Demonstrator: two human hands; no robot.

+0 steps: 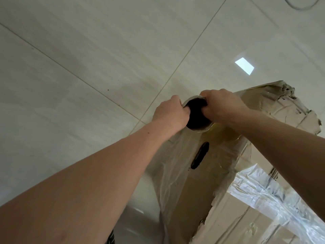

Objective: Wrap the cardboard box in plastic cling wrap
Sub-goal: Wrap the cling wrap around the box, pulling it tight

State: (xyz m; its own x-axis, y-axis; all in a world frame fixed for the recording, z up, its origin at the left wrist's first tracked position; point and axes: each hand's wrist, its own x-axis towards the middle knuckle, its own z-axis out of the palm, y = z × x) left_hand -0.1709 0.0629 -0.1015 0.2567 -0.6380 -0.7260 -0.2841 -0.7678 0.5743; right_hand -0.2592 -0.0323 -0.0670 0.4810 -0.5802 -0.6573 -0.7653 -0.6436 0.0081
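A pale glossy tiled floor [84,64] is crossed by thin grout lines [177,67]. A bright rectangular reflection [244,66] shines on it. A thin cable [302,6] curves at the top right corner.

Both bare arms reach forward, nearly straight. Left hand [169,113] and right hand [224,106] sit knuckles-up, fingers curled into the open end of the cling wrap roll [197,118]

Cardboard box [226,219], cropped lower right
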